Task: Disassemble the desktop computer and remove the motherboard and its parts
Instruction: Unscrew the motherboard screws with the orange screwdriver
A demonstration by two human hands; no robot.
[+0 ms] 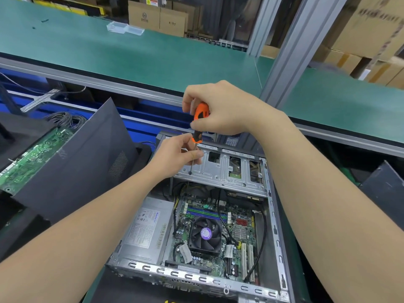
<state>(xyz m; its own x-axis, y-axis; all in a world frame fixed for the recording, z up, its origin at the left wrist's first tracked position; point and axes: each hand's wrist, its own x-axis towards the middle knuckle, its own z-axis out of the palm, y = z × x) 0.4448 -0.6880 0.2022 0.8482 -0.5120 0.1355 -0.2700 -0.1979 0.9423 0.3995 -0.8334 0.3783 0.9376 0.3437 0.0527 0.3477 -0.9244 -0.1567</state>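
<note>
The left hand (175, 154) pinches the shaft of the one screwdriver (197, 119). The right hand (220, 110) grips its orange handle, and the tip rests on the drive cage (223, 169). At left lie one loose circuit board (32, 156) and one dark panel (76, 162). The open case (196, 276) holds one power supply (148, 230) and one motherboard (240, 232) with one fan (205, 234). The cage covers the motherboard's far edge.

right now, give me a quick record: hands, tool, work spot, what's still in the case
right hand: grips the orange screwdriver handle from above
left hand: pinches the screwdriver shaft
tool tip: on the metal drive cage, near its left end
still in case: motherboard, CPU fan, power supply
left of case: dark side panel, propped up
</note>
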